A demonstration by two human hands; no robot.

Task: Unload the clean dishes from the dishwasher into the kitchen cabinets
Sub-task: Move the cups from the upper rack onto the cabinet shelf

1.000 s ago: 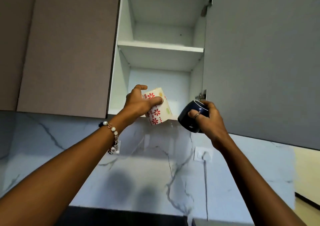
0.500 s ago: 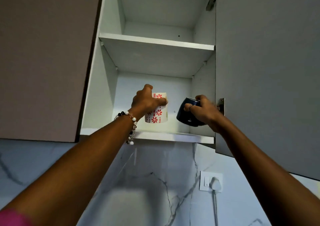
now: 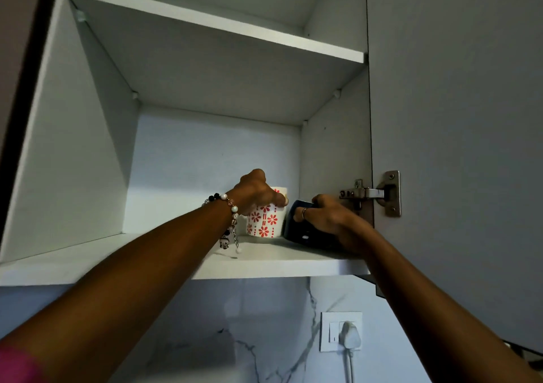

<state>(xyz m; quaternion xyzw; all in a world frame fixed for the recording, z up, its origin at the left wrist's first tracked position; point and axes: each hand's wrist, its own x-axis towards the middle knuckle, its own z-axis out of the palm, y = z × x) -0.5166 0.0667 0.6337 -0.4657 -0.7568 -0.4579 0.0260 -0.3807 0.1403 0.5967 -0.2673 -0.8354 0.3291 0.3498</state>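
Note:
A white mug with red flowers stands upright on the bottom shelf of the open wall cabinet. My left hand wraps over its top and left side. Right beside it a dark blue mug rests on the same shelf against the cabinet's right wall, and my right hand grips it from the right, hiding most of it. The two mugs sit close together, almost touching.
The upper shelf holds nothing I can see. The cabinet door stands open on the right, with its hinge just behind my right hand. Below, a wall socket with a plug is set in the marble backsplash.
Both hands have carried the mugs from below the cabinet up and deeper onto the bottom shelf. The flowered mug went from tilted to standing upright. The view moved closer to the cabinet.

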